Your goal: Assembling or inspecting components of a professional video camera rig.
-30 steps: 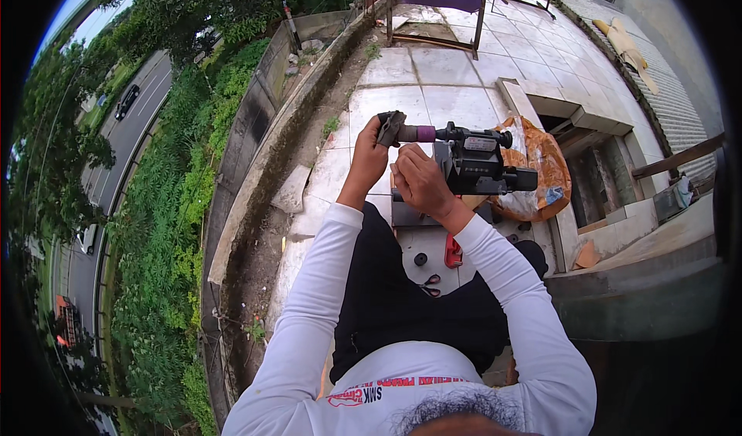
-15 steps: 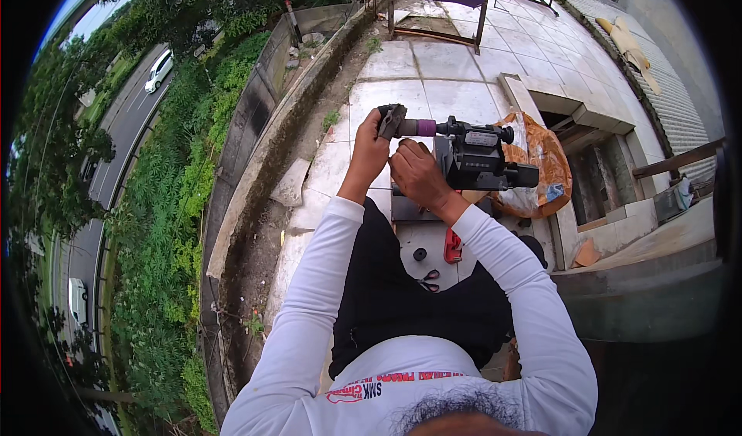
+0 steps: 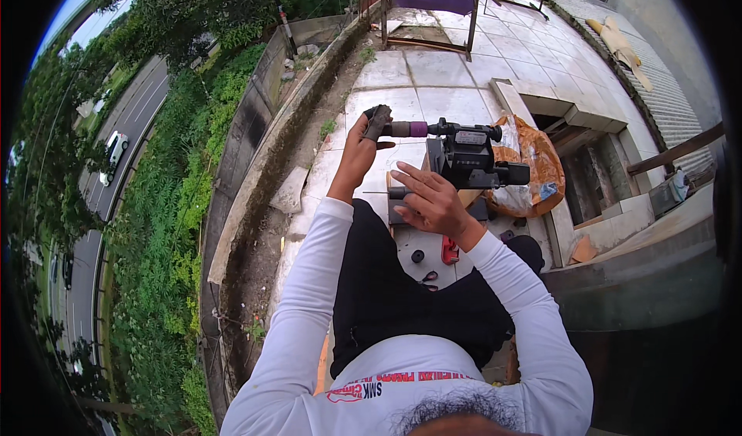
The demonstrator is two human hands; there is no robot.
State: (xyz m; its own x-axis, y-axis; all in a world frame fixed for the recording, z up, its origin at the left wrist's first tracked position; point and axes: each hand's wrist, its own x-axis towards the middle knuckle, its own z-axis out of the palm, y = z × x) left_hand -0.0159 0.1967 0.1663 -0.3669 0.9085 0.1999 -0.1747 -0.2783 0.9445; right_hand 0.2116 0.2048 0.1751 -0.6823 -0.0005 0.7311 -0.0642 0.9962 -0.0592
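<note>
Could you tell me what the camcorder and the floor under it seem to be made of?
Camcorder: likely matte black plastic, judging by its dull, moulded casing; its microphone looks foam-tipped, held by the left hand. Floor: pale square tiles, probably ceramic or concrete, with dark joints and weathered stains.

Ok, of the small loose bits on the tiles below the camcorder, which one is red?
The upright oblong piece, just below the right hand. The round part to its left is black, and the piece nearer the person's lap is dark too.
</note>
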